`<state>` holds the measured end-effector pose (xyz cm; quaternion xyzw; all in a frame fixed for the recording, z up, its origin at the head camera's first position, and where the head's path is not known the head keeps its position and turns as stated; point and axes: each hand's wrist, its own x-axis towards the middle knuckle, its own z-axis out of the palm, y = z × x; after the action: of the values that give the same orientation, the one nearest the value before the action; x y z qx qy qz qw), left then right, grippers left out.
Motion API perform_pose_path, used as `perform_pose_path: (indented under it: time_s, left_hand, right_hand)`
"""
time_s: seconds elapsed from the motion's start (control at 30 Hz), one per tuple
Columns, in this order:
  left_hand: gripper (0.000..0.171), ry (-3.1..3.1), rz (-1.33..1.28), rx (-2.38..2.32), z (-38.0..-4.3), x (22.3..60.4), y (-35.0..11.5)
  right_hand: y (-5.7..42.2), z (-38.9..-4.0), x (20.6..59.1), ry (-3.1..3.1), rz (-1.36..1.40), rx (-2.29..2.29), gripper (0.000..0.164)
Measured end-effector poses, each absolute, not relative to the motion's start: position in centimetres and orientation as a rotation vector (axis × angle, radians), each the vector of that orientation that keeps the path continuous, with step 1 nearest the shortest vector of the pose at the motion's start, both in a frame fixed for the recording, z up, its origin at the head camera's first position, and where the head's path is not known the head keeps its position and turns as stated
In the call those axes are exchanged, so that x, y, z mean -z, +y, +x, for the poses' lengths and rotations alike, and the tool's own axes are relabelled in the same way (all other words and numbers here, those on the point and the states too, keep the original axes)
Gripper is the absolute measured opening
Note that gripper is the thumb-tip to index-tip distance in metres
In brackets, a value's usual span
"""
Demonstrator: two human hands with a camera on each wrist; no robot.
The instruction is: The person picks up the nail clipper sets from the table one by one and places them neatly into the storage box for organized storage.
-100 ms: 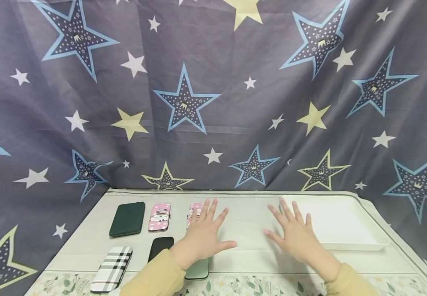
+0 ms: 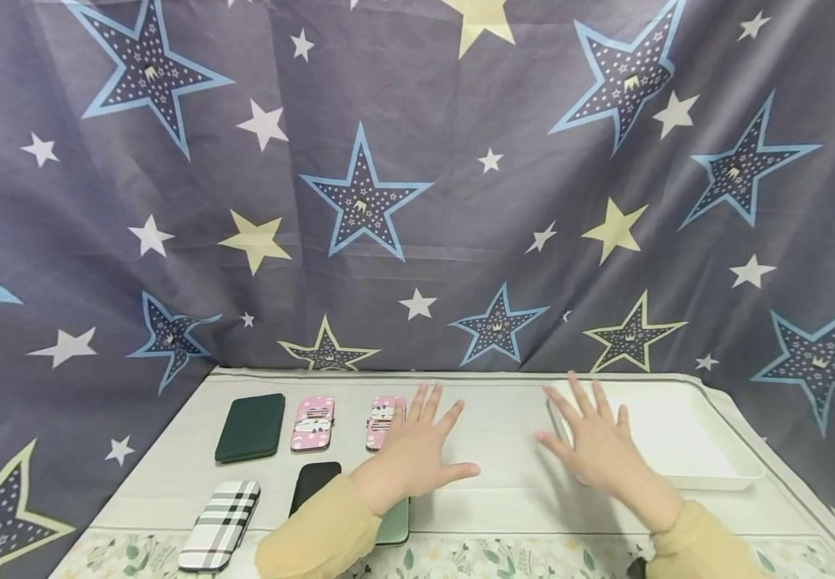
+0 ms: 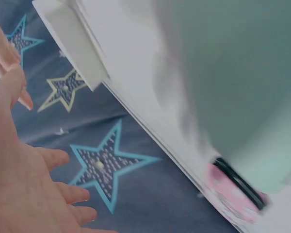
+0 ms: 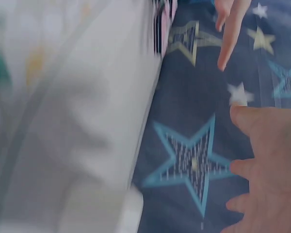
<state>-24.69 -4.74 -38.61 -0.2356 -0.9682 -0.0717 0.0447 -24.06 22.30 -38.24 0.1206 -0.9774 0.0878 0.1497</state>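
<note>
Fingers spread, my left hand (image 2: 417, 454) hovers palm down over the table, holding nothing. Beneath its wrist a light green case (image 2: 393, 527) is partly covered, and the fingers overlap the edge of a pink patterned case (image 2: 382, 422). A black case (image 2: 314, 485) lies half behind the left sleeve. My right hand (image 2: 602, 450) is likewise spread and empty, held above the table, overlapping the left side of a white tray (image 2: 721, 482). In the left wrist view, the light green case (image 3: 242, 73) looms large and blurred.
Further left lie a dark green case (image 2: 249, 428), a second pink case (image 2: 312, 424) and a black-and-white plaid case (image 2: 219, 527). A star-printed curtain (image 2: 417, 241) hangs along the table's far edge. Floral cloth (image 2: 490, 556) borders the near side.
Both hands have shifted a little to the right, the right one also slightly upward in view. More of the nearer pink case shows now. The cases and tray stay put.
</note>
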Motion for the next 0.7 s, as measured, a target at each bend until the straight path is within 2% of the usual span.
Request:
perform_pose_path:
  time_s: [0.23, 0.4, 0.7]
  left_hand:
    - [0.099, -2.960, -0.821, 0.334, -26.8, 38.0, 0.5]
    - [0.103, -3.005, -0.826, 0.619, -27.6, 38.6, 3.9]
    - [0.094, -3.017, -0.473, 1.336, -27.7, 40.4, 8.8]
  right_hand:
    - [29.0, -26.9, 36.7, -2.908, 0.162, -0.331, 0.079]
    - [33.8, -28.4, 37.1, -2.960, 0.014, -0.375, 0.082]
    - [40.1, -29.9, 37.7, -3.049, -0.228, -0.430, 0.086]
